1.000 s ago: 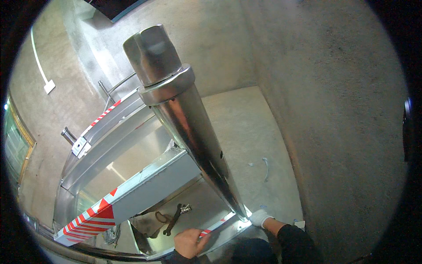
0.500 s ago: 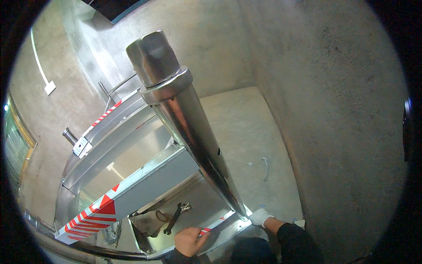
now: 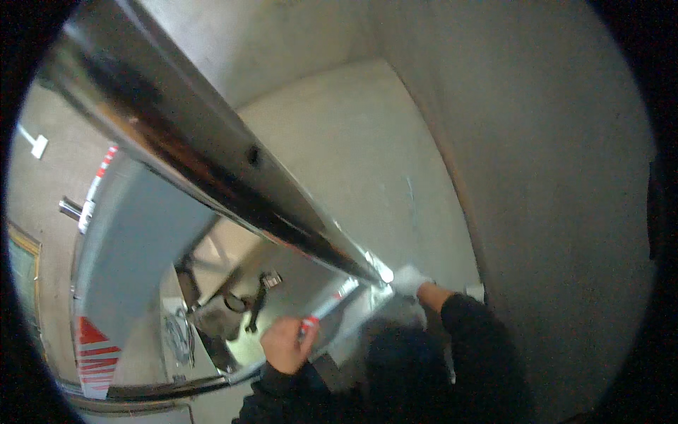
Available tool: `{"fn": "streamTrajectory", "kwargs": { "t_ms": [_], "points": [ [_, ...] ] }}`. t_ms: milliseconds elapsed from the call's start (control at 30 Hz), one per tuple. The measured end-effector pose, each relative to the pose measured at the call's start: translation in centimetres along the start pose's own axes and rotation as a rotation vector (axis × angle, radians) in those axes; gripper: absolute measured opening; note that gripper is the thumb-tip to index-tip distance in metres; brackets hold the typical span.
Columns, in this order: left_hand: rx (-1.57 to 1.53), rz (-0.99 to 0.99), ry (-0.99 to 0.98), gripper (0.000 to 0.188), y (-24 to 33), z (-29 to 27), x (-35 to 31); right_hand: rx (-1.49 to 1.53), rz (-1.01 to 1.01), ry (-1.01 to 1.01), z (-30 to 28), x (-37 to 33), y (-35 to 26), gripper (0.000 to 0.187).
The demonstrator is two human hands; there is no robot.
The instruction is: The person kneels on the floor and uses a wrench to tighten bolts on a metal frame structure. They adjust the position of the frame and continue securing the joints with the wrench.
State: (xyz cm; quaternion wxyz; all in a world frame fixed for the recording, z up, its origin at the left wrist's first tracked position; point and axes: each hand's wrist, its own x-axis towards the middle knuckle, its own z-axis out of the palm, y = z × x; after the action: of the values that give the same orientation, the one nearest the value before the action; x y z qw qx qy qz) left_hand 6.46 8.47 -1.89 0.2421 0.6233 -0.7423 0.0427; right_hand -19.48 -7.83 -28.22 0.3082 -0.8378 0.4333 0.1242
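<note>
My bare left hand (image 3: 284, 345) is closed round the edge of a metal rail (image 3: 332, 302) that carries red-and-white striped tape. At the far end of this rail, my right hand (image 3: 408, 280), in a white glove, is at the foot of a thick shiny metal post (image 3: 233, 162). Motion blur hides its fingers, so I cannot tell whether it grips the corner there. The post slants across the view from the upper left down to that corner. Its top is cut off by the picture's edge.
Inside the frame lie a dark wrench (image 3: 260, 304) and a brownish ring-shaped thing (image 3: 235, 303). A wide grey metal beam (image 3: 141, 240) with red-striped tape (image 3: 97, 359) is at the left. A concrete wall (image 3: 544, 155) rises on the right. Coiled clear material (image 3: 179, 339) lies lower left.
My view has tilted and come closer, so the post looms larger and its capped top has left the picture. Both hands stay at about the same places on the frame.
</note>
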Motion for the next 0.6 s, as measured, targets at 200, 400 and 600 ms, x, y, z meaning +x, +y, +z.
{"fn": "streamTrajectory", "kwargs": {
  "t_ms": [200,400,600],
  "points": [
    [0.026,-0.037,-0.013,0.020,1.2,-1.4,1.1,0.251,0.254,0.240,-0.7,-2.1,-5.0,0.031],
    [0.051,-0.037,-0.015,0.022,0.9,-1.1,1.0,0.220,0.234,0.186,1.2,-1.0,-2.0,0.030],
    [0.035,-0.086,-0.053,0.023,0.9,-1.1,0.9,0.418,0.252,0.214,0.1,-4.1,-0.7,0.035]
  ]
}}
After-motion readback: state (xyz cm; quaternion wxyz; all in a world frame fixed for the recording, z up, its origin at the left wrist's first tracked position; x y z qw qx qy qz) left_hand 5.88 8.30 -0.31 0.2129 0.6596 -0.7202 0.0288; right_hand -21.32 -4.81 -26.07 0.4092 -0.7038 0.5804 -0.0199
